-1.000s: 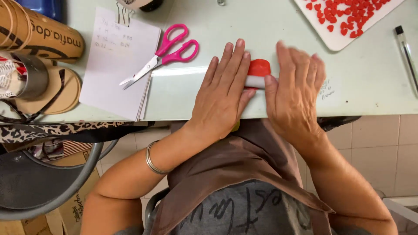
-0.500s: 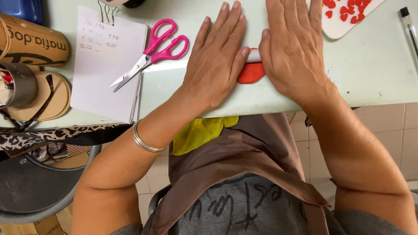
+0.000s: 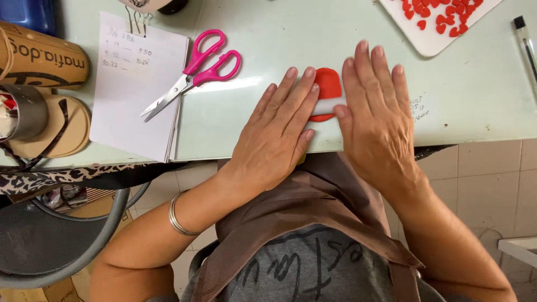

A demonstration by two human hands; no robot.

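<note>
The soft flat red clay piece (image 3: 328, 84) is yielding under a white cylindrical roller (image 3: 323, 106); both flat palms, left hand (image 3: 277, 134) and right hand (image 3: 376, 120), are pressing the roller's ends, fingers unclosed.

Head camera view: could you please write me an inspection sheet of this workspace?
Surface: pale green table, glossy.
Job's things: white roller lying across a flat red clay piece.
Clutter: pink scissors on clipped paper sheets; white tray of small red hearts; pen; cardboard tube; tape roll.
Grippers: left hand and right hand flat on the roller, fingers straight.
Cables: nothing seen.
Surroundings: tiled floor, chair frame.
</note>
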